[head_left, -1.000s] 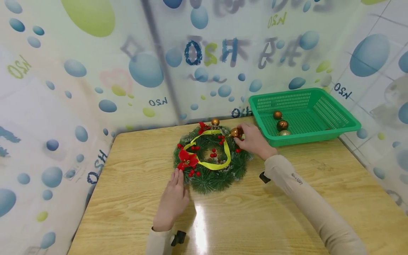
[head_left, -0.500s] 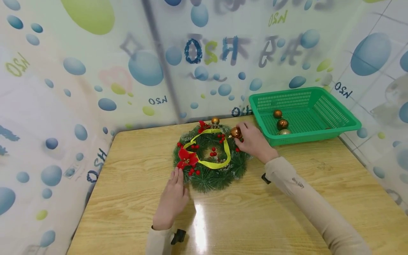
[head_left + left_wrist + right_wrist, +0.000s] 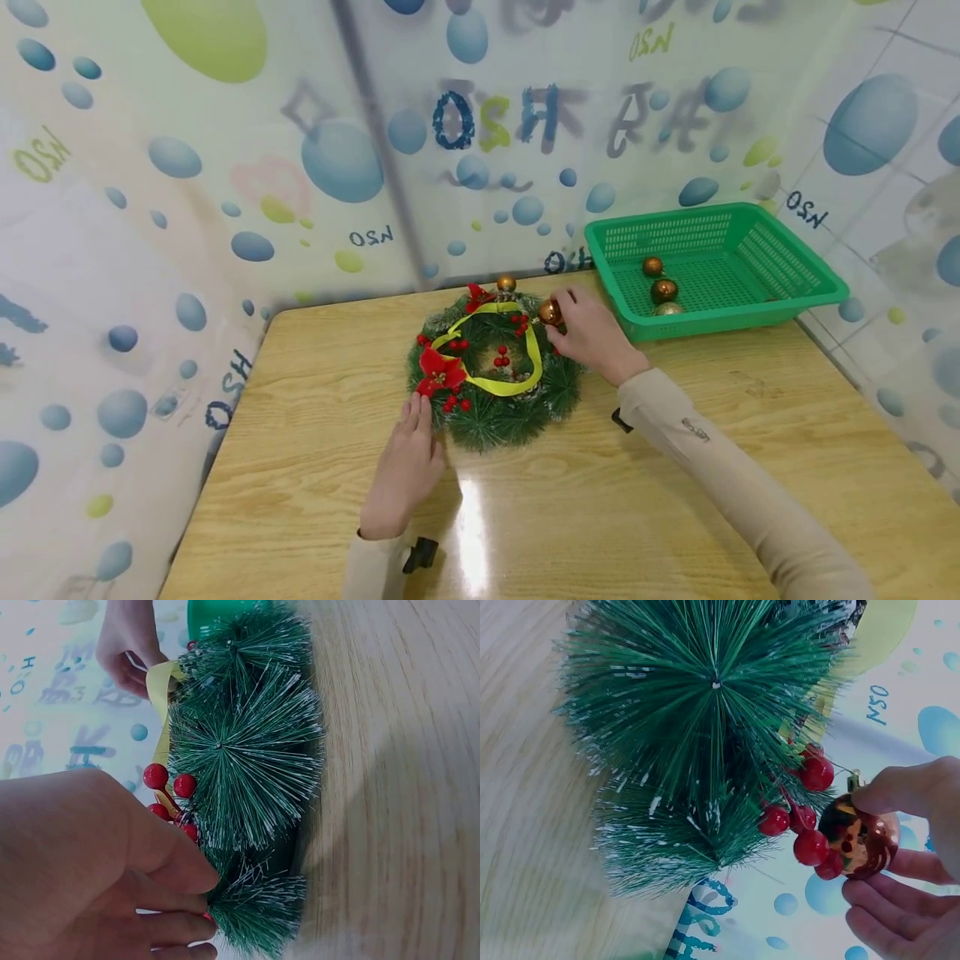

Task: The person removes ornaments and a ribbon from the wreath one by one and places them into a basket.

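Observation:
A green wreath [image 3: 487, 429] lies on the table, trimmed with red berries [image 3: 811, 847], red poinsettias [image 3: 441, 372] and a yellow ribbon [image 3: 535, 358]. My right hand [image 3: 592, 337] pinches a shiny copper bauble [image 3: 550, 312] between thumb and fingers over the wreath's back right side. In the right wrist view this bauble's metal cap points up, and red berries overlap its edge. My left hand [image 3: 405, 467] reaches the front left of the wreath, its fairly straight fingertips touching the greenery just below a poinsettia. A smaller gold bauble [image 3: 506, 284] sits at the wreath's back edge.
On the back right of the wooden table [image 3: 315, 467] stands a green plastic basket [image 3: 750, 323]. Several baubles [image 3: 664, 291] lie inside it, brown and pale gold. A patterned curtain [image 3: 300, 183] hangs right behind the table and along its left side.
My right hand has shifted slightly left with the copper bauble, bringing it a little further over the wreath. My left hand stays in place at the wreath's edge.

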Demonstrator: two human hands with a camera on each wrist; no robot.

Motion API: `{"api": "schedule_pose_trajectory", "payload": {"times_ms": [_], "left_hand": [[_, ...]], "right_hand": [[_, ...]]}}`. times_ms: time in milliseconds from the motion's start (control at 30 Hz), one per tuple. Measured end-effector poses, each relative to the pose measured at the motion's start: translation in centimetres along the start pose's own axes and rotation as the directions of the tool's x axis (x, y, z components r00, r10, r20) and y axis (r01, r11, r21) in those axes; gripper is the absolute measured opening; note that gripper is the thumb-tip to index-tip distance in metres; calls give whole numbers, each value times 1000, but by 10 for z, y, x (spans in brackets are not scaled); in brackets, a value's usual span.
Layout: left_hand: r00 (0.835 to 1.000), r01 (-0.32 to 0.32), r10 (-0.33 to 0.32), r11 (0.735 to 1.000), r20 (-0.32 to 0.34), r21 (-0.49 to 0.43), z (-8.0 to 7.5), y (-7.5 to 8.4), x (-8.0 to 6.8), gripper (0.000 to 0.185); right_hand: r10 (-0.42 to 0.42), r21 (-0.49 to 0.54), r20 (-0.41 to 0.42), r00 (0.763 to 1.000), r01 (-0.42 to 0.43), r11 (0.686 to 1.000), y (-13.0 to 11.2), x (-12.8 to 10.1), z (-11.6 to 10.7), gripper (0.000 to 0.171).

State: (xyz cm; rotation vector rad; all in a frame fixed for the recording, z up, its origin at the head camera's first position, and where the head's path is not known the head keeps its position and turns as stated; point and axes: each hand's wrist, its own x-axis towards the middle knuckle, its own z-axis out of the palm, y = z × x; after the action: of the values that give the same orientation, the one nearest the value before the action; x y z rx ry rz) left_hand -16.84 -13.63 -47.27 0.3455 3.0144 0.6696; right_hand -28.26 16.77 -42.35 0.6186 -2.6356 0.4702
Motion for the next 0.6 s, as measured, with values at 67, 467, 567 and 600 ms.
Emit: {"api": "schedule_pose_trajectory", "payload": {"times_ms": [67,467,567,600], "left_hand": [[1000,0,0,1000,0,-5,0,0,0,66],[1000,3,-3,1000,2,3,-1,1,0,65],[1000,-3,3,1000,-6,-2,-1,0,0,64],[1000,-4,4,1000,-7,-3,-1,-1,0,64]], "right_hand": [[2,-7,-9,1000,-2,1000,0,1,-1,44],[-52,15,-17,999,52,999,-5,0,1,43],[-46,22,-10,999,46,999,-7,-1,1,43],[-39,29,-4,999,39,999,-8,-1,1,43]]}}
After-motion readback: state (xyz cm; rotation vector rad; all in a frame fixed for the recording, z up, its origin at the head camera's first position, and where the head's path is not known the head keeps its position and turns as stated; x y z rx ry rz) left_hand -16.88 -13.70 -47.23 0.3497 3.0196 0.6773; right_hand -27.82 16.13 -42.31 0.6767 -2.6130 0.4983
